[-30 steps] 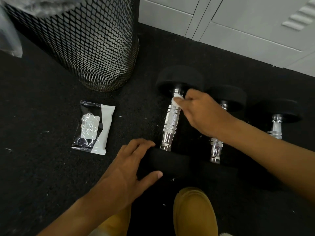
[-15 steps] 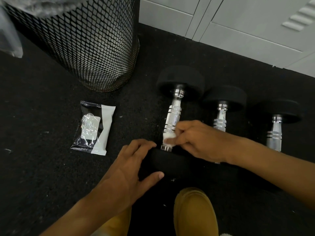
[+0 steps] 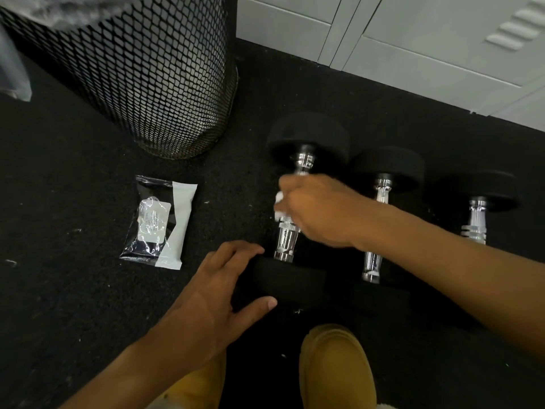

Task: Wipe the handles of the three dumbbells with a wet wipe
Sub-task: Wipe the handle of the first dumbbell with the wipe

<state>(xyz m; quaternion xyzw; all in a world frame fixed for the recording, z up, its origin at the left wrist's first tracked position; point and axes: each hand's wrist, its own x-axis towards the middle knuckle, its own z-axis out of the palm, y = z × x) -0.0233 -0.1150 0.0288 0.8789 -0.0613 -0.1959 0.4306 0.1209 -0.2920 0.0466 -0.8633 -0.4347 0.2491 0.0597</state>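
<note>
- While the right hand [image 3: 318, 211] is curled shut around the shiny handle [image 3: 287, 231] of the left dumbbell [image 3: 298, 208], a white wet wipe [image 3: 278, 202] is pressed between its fingers and the metal; the hand is blurred, and only a small bit of the wipe shows at its left edge.
- The left hand [image 3: 218, 293] lies open and flat, fingers spread over the near black weight of that same dumbbell, thumb along its front edge, gripping nothing else.
- Three dumbbells lie side by side on the dark speckled floor [image 3: 73, 290], handles pointing away from the person: the left one, the middle dumbbell [image 3: 380, 219] and the right dumbbell [image 3: 477, 219].
- The right forearm crosses over the middle dumbbell's handle and hides its centre; it also covers the near end of the right dumbbell.
- A pack of wipes [image 3: 159, 222], black and white plastic with a clear flap on top, lies flat on the floor to the left of the dumbbells, well apart from them.
- A black wire-mesh bin [image 3: 141, 72] stands behind the pack, near the far weight of the left dumbbell but not touching it.
- Grey locker doors [image 3: 413, 39] run along the back, beyond the dumbbells.
- A tan shoe [image 3: 336, 367] sits at the bottom edge, just in front of the near weights.
</note>
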